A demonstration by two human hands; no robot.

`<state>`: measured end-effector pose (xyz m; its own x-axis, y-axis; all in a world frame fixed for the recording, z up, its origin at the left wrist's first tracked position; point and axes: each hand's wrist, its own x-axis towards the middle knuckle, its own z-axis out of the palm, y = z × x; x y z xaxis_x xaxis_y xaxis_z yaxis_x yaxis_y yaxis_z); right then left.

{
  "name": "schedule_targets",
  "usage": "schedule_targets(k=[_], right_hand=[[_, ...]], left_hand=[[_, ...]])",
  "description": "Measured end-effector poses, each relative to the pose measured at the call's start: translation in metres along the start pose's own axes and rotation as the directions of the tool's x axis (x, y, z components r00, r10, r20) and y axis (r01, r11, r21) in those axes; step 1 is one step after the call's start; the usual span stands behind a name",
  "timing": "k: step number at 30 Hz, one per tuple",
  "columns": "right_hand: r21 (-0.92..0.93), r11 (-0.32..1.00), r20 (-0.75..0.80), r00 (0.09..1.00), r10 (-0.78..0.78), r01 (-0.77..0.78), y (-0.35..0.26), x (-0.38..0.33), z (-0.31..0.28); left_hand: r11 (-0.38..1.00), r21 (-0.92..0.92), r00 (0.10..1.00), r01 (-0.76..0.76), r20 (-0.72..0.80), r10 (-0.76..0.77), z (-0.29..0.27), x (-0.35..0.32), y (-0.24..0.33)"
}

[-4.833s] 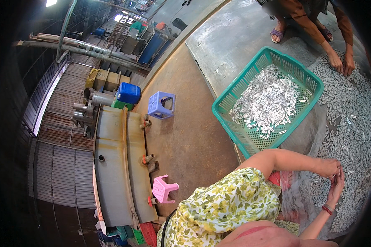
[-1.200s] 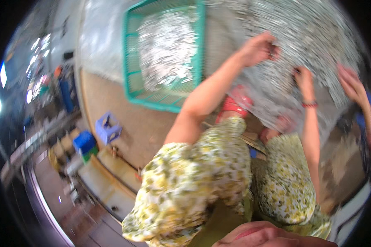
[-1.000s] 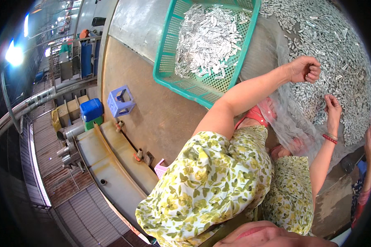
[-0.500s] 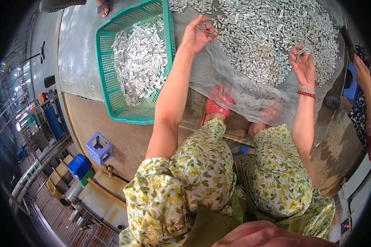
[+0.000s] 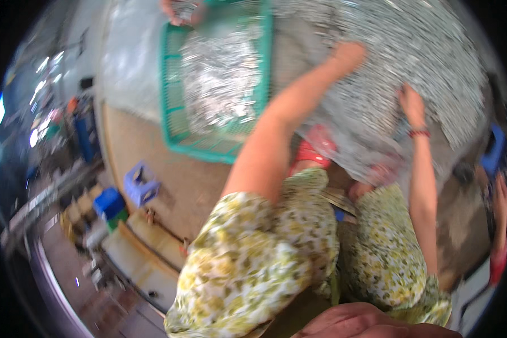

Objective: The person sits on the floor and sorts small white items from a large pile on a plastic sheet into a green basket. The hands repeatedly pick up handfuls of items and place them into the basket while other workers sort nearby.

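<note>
A wide pile of small, oblong, silver-grey metal pieces (image 5: 428,50) lies on a thin translucent sheet (image 5: 343,135). My left hand (image 5: 350,55) reaches across to the left part of this pile, back of the hand up, its fingers hidden and smeared by motion. Farther right, my right hand (image 5: 413,104), with a red bead bracelet at the wrist, reaches down at the pile's near edge; its fingers are too blurred to read. Left of the pile stands a green plastic basket (image 5: 170,107) holding similar shiny metal pieces (image 5: 222,79).
Another person's hand (image 5: 180,12) is at the basket's far left corner, with metal pieces in it. A second person's arm (image 5: 500,208) shows at the far right near a blue stool (image 5: 494,149). A purple-blue stool (image 5: 141,183) stands at the left. My red sandals (image 5: 315,149) are below the pile.
My left hand has moved right, over the pile; my right hand has lowered to it. Both held small metal pieces before. Another person's hand has appeared at the basket. The view has shifted and blurred.
</note>
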<state>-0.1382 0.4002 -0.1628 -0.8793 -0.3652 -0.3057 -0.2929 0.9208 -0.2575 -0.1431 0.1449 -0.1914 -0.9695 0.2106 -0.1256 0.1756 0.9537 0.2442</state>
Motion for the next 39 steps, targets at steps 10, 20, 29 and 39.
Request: schedule_targets(k=[10, 20, 29, 39], right_hand=[[0.925, 0.333, 0.171, 0.983, 0.064, -0.182, -0.025, -0.030, -0.064], [0.151, 0.852, -0.171, 0.862, -0.477, 0.502, -0.149, -0.081, -0.151], [0.096, 0.991, -0.092, 0.992, -0.085, 0.093, -0.010, -0.072, -0.160], [0.286, 0.943, -0.105, 0.973, 0.208, -0.171, 0.048, -0.007, -0.010]], left_hand=[[-0.084, -0.928, 0.920, 0.363, 0.371, -0.124, -0.043, -0.058, 0.048], [-0.828, -0.424, 0.847, 0.366, 0.520, 0.108, -0.076, -0.079, 0.079], [0.039, -0.987, 0.655, -0.154, -0.131, -0.744, -0.235, -0.153, -0.050], [0.885, -0.450, 0.558, 0.122, -0.706, -0.436, -0.230, -0.140, -0.054]])
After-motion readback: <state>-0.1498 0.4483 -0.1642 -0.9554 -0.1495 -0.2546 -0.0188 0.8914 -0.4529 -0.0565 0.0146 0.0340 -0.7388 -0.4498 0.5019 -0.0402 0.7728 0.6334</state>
